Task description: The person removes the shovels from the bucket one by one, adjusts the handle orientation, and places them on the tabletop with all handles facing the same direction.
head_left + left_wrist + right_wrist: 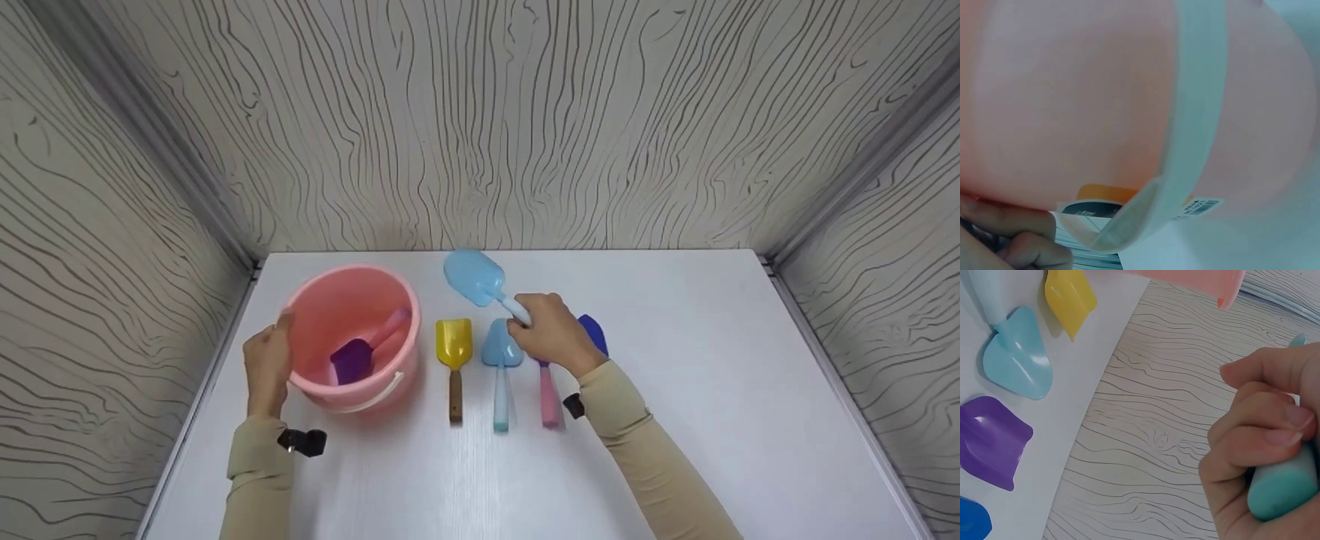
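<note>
My left hand [268, 360] grips the rim of a pink bucket [322, 311] at the left of the table, thumb over the edge. Inside the bucket lies a toy shovel [352, 361] with a purple blade and pink handle. Raised above the table, my right hand [555, 330] holds a light blue toy shovel [474, 276] by its handle, blade pointing to the upper left. In the right wrist view, fingers wrap its handle, whose end is teal [1283, 495]. Below that hand lies a second light blue shovel [501, 349], partly overlapped by the fingers.
Right of the bucket lies a yellow shovel [454, 343] with a brown handle. A purple-bladed shovel [996, 441] with a pink handle and a blue shovel [594, 334] lie partly hidden under my right arm. Patterned panels [480, 127] enclose the white table [712, 360].
</note>
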Tool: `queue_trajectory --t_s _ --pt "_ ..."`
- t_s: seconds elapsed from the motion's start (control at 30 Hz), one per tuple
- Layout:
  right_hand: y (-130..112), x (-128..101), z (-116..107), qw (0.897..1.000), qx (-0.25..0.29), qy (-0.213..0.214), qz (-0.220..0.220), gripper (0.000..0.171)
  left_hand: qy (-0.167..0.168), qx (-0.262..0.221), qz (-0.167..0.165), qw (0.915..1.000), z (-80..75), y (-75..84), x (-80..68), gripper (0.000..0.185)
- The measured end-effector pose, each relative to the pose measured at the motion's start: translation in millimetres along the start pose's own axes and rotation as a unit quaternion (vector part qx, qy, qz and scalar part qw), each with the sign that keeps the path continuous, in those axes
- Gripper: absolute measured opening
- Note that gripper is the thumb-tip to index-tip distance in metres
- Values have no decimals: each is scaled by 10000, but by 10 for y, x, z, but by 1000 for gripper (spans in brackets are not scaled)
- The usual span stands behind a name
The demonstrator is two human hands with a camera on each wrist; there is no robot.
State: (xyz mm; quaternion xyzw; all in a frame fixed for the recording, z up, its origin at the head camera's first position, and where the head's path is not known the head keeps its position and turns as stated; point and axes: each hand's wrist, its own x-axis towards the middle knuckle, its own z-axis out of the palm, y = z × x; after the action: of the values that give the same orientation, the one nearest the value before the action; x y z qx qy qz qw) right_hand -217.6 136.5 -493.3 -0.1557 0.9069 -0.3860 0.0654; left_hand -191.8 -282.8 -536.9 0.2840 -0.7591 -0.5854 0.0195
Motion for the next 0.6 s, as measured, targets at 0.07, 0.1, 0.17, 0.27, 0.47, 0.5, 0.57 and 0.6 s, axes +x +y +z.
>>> queue_trajectory --t_s 0.07,0.1,0.17,0.27,0.47,0.5,0.57,0.6 --pt "47 -16 0 10000 7 80 43 18 -6 -3 -52 10000 -8 -1 8 54" --pt "66 -25 0 9999 1 105 64 19 5 0 -69 10000 -14 -4 15 55" --pt "106 -34 4 9999 10 150 68 21 45 7 -84 10000 -30 -2 15 55" --pt "169 -49 -4 9996 65 244 119 25 82 -25 -14 10000 -21 11 11 55" --pt "291 -98 -42 9981 173 521 270 27 59 -13 110 9999 23 39 2 54" --pt "313 -112 -48 9978 191 557 307 26 53 5 91 9999 25 39 -1 54" --pt "353 -148 -62 9970 248 619 391 24 50 12 47 10000 26 33 -9 53" --pt "375 -168 -70 9966 266 652 423 24 50 26 29 10000 26 26 -12 53"
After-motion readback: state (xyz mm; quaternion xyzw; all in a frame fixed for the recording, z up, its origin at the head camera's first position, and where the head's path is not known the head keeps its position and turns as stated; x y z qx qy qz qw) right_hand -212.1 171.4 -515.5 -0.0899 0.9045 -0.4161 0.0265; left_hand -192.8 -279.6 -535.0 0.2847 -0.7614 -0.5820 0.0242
